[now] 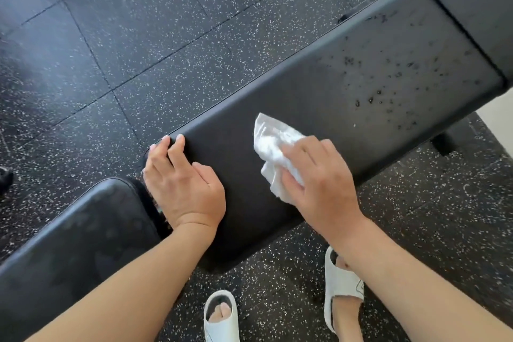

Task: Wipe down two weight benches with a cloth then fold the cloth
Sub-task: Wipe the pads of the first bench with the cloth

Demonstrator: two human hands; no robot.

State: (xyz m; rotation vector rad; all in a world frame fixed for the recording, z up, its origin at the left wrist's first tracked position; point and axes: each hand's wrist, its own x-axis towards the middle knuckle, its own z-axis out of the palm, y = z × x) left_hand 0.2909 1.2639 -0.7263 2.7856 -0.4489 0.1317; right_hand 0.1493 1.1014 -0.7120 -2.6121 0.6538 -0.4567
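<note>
A black padded weight bench (347, 86) runs diagonally from the lower middle to the upper right. Droplets speckle its far half near the seam. My right hand (319, 180) presses a crumpled white cloth (274, 147) flat against the pad's middle, with the fingers spread over it. My left hand (183, 183) rests on the near end of the same pad, fingers straight and reaching over its left edge. A second black pad (77, 236) lies at the lower left, just beside my left wrist.
Black rubber floor tiles (138, 36) with white flecks surround the bench. My feet in white slide sandals (342, 283) stand close to the bench's near side. A black bench foot (444, 143) sticks out at the right.
</note>
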